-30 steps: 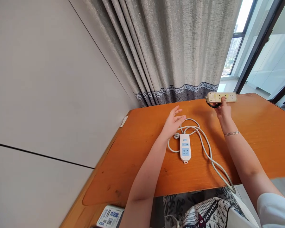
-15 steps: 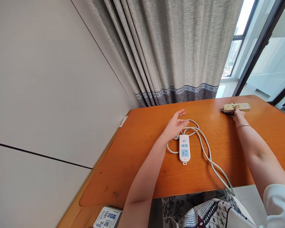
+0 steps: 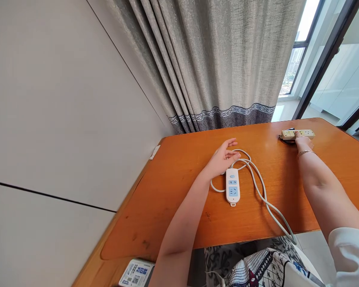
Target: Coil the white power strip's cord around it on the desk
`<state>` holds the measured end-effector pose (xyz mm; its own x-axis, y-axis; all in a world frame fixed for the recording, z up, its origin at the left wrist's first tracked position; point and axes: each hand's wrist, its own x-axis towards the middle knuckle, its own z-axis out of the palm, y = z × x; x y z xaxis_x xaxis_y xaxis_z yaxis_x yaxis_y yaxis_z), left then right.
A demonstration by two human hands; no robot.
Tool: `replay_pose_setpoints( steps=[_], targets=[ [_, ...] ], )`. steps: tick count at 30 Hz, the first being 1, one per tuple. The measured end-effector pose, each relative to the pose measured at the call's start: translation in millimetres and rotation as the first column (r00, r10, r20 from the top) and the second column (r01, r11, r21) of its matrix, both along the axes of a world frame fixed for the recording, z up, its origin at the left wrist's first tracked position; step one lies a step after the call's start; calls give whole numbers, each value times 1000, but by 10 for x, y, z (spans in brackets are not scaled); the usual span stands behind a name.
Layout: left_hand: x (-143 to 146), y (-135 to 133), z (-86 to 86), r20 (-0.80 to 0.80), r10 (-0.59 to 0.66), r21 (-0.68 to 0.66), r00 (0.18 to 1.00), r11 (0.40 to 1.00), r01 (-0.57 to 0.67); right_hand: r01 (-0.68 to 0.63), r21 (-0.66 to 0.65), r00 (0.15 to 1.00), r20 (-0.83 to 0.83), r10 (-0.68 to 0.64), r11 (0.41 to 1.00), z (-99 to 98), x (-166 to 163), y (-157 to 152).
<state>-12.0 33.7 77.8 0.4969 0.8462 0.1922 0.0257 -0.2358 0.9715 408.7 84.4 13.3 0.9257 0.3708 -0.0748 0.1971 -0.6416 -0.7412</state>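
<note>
A white power strip (image 3: 233, 192) with blue socket panels lies on the wooden table (image 3: 167, 191). Its white cable (image 3: 261, 186) loops behind it and trails over the front edge. My left hand (image 3: 221, 160) hovers at the cable loops just above the strip, fingers apart and holding nothing. At the far right, my right hand (image 3: 304, 142) grips a yellowed power strip (image 3: 307, 134), one digit over its top face; the other fingers are mostly hidden. A dark cord (image 3: 286, 141) lies beside that strip's left end.
A grey curtain (image 3: 227, 59) hangs behind the table, and a pale wall panel (image 3: 54, 99) borders the left side. A printed white box (image 3: 136, 272) sits below the table's front left. Patterned fabric (image 3: 257, 267) covers my lap. A dark door frame (image 3: 326, 59) stands at right.
My left hand has shifted slightly right over the cable loops. My right hand stays on the yellowed power strip, which has barely moved.
</note>
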Motion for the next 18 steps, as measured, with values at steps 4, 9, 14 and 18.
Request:
replay_pose_setpoints(
  steps=[4, 9, 14, 18],
  targets=[
    [-7, -21, 19, -43, -26, 42, 999, 999, 27, -9, -64, 1000, -18, 8, 998, 90, -19, -80],
    [-18, -42, 82, -206, -2, 115, 979, 993, 26, -20, -44, 1000, 13, 20, 999, 108, -94, -190],
    [-92, 14, 124, -418, 153, 282, 896, 959, -33, -94, 152, 977, 202, 62, 984, 98, -387, -210],
    [-159, 91, 110, -583, 262, 366, 769, 930, -39, -324, 297, 914, 344, 216, 898, 231, -843, -97]
  ],
)
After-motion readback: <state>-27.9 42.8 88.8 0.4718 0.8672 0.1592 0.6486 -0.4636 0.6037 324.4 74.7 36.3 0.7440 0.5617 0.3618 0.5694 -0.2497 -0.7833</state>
